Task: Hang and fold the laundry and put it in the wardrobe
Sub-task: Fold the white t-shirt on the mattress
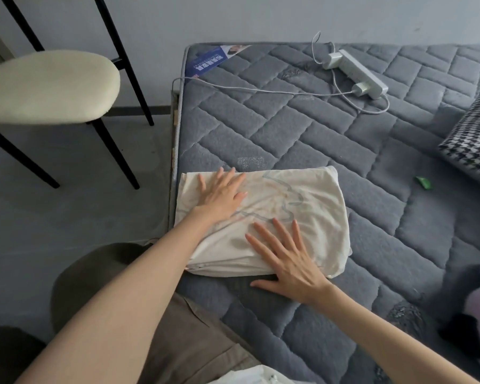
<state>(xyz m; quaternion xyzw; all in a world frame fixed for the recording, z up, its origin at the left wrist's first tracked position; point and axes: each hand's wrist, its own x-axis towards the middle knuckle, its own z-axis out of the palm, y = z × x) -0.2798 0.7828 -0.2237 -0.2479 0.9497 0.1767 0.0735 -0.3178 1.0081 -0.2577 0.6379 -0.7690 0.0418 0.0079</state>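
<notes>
A folded cream cloth with a faint grey and orange print point(313, 206) lies flat on the grey quilted mattress point(302, 134), close to its left edge. My left hand point(222, 194) presses on the cloth's far left part with the fingers spread and straight. My right hand point(286, 259) lies flat across the cloth's near edge, fingers spread, with the palm partly on the mattress.
A white power strip with plugs and cables point(355, 73) lies at the back of the mattress. A houndstooth garment point(474, 139) sits at the right edge, dark and lilac clothes point(477, 306) at the lower right. A cream-seated chair point(47, 84) stands on the floor to the left.
</notes>
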